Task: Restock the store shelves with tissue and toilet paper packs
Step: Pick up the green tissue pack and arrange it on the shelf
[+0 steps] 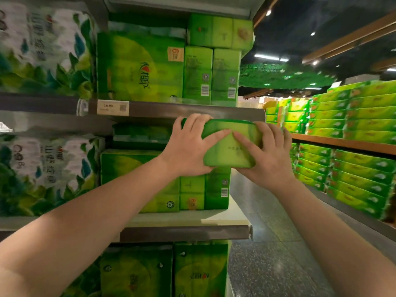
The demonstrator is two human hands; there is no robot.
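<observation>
Green and white toilet paper packs (42,50) fill the far left of the shelves (182,109). Next I see my left hand (190,146), fingers spread over the near face of a small green tissue pack (233,144) held just under the middle shelf's edge. My right hand (265,153) grips its right end, fingers curled behind it. Across the aisle, green packs (353,116) are stacked.

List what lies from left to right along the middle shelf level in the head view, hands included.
White and green toilet paper pack → large green tissue pack → left hand → small green tissue pack held by both hands → right hand → green boxes across the aisle.
</observation>
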